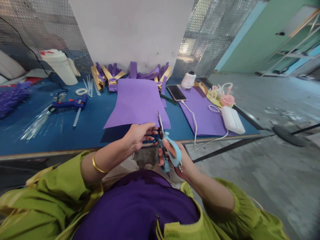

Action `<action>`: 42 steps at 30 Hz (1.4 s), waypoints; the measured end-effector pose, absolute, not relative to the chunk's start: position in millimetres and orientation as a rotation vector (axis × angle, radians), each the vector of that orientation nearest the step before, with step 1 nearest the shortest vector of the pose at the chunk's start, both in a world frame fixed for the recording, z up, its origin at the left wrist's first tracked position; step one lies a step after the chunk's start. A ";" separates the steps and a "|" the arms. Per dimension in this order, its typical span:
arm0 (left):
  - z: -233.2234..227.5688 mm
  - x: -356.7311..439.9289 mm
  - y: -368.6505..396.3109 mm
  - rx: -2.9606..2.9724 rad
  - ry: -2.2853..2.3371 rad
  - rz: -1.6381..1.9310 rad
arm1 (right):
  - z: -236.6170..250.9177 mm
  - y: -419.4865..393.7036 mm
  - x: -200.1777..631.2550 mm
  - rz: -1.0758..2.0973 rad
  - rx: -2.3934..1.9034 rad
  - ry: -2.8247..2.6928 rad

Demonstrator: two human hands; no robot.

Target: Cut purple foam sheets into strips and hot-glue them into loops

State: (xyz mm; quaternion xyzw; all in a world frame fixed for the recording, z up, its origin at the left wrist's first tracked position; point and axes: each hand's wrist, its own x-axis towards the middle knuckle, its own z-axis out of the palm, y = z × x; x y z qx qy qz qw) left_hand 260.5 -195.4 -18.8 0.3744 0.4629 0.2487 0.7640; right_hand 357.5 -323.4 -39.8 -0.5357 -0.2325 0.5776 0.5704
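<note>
A sheet of purple paper (140,100) lies toward me on the blue table, its near edge lifted. My left hand (141,135) pinches that near edge between thumb and fingers. In my right hand (177,156) is a pair of scissors (172,146) with light blue handles, my fingers through the loops. Their blades point away from me and stand at the near edge of the sheet, close to its right corner. Whether the paper lies between the blades I cannot tell.
On the blue table (95,133), a blue glue gun (70,104) and glue sticks lie left. Gold-wrapped purple flower bunches (113,75) line the back. To the right are a phone (176,92), more purple sheets (202,116) and a white power bank (233,120) with a cable.
</note>
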 end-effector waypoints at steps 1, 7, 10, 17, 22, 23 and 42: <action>-19.2 260.5 -195.3 0.818 1.005 0.543 | -40.1 -322.9 358.2 1.353 -1.257 -0.550; -21.5 259.9 -195.5 0.833 1.002 0.542 | -45.3 -323.0 355.9 1.316 -1.239 -0.566; -21.4 259.3 -196.1 0.834 0.992 0.541 | -46.8 -323.2 353.4 1.300 -1.237 -0.570; -20.4 258.5 -197.2 0.842 0.996 0.548 | -44.5 -320.7 354.5 1.300 -1.265 -0.588; -21.4 258.0 -198.8 0.872 1.002 0.520 | -47.4 -314.3 362.3 1.335 -1.209 -0.554; -21.3 257.8 -199.1 0.877 0.999 0.514 | -48.0 -312.7 363.9 1.340 -1.214 -0.558; -20.5 256.3 -200.1 0.861 0.987 0.532 | -45.4 -303.8 365.1 1.289 -1.253 -0.628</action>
